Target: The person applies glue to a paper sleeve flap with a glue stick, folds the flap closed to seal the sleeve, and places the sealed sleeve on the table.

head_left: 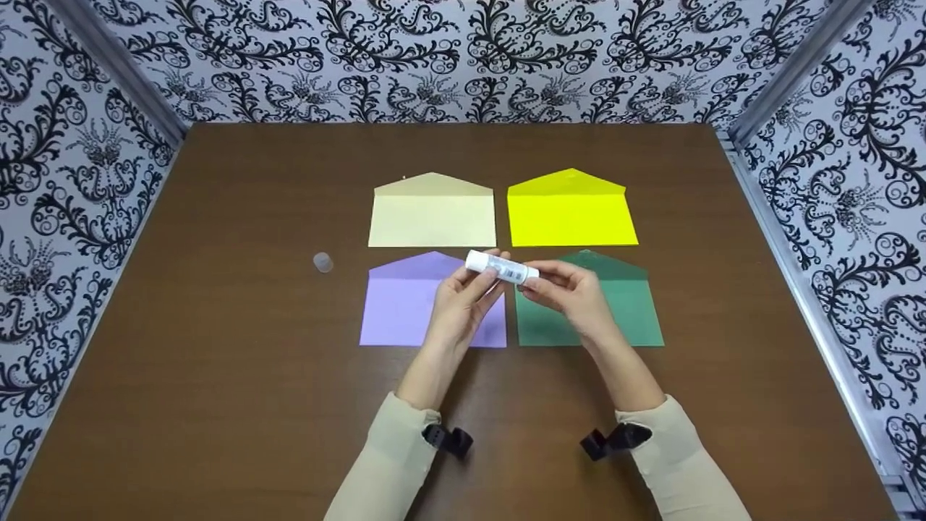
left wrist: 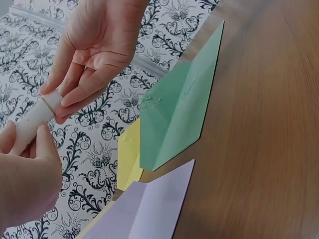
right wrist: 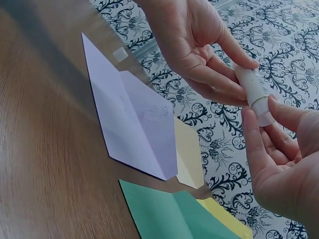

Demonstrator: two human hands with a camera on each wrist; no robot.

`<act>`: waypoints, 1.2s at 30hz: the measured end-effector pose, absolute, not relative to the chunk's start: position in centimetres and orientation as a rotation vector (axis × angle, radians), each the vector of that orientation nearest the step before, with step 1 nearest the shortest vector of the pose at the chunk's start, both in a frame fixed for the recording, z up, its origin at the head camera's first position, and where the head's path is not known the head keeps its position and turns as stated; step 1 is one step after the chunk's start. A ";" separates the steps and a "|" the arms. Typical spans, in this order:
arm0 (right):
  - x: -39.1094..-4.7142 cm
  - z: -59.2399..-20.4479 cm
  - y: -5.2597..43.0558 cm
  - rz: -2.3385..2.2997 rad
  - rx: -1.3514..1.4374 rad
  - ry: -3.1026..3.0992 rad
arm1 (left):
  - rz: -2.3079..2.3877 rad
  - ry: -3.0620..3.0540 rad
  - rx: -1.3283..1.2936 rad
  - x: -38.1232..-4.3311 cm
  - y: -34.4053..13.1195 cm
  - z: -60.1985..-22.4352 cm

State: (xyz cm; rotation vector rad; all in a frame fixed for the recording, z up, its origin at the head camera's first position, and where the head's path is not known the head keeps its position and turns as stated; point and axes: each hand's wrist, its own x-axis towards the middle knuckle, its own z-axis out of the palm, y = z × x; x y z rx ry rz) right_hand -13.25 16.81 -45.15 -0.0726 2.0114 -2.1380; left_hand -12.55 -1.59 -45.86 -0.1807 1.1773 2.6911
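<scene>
From the head view, I have both hands together in front of me, raised over the table (head_left: pixel 217 398). The left hand (head_left: pixel 457 300) grips a white glue stick (head_left: pixel 510 271) near one end, thumb on the near side and fingers behind. The right hand (head_left: pixel 582 297) pinches the other end between thumb and fingers. The glue stick slants slightly, above the gap between a purple envelope (head_left: pixel 401 311) and a green envelope (head_left: pixel 629 311). Behind these lie a cream envelope (head_left: pixel 432 221) and a yellow envelope (head_left: pixel 571 221); all four have their pointed flaps open, facing away from the person. A small pale cap (head_left: pixel 323 263) sits apart on the left side of the table. Patterned panels (head_left: pixel 463 54) surround the tabletop.

On the left wrist view, I see the left thumb and fingers round the body of the glue stick, with the right fingers closed on its far end, beside a thin yellowish ring (left wrist: pixel 48 106). The green flap carries a rough, shiny patch (left wrist: pixel 152 102).

On the right wrist view, the same two-handed hold shows, the right thumb and fingertips pinching a translucent end (right wrist: pixel 265 118). The purple flap seems to have a faint smear, though the picture is too washed out for me to be sure.
</scene>
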 end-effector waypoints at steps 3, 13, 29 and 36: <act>-13.3 -44.9 16.9 -2.133 -0.033 1.970 | 2.688 1.188 -0.166 -12.6 -1.5 -45.8; -13.2 -45.0 16.4 -2.183 -0.088 1.971 | 2.702 1.268 -0.137 -12.9 -1.5 -45.9; -13.3 -45.1 16.5 -2.199 0.014 1.952 | 2.681 1.307 -0.092 -12.7 -1.4 -45.6; -13.1 -45.0 16.3 -2.185 0.045 1.901 | 2.648 1.374 -0.054 -12.6 -1.4 -45.5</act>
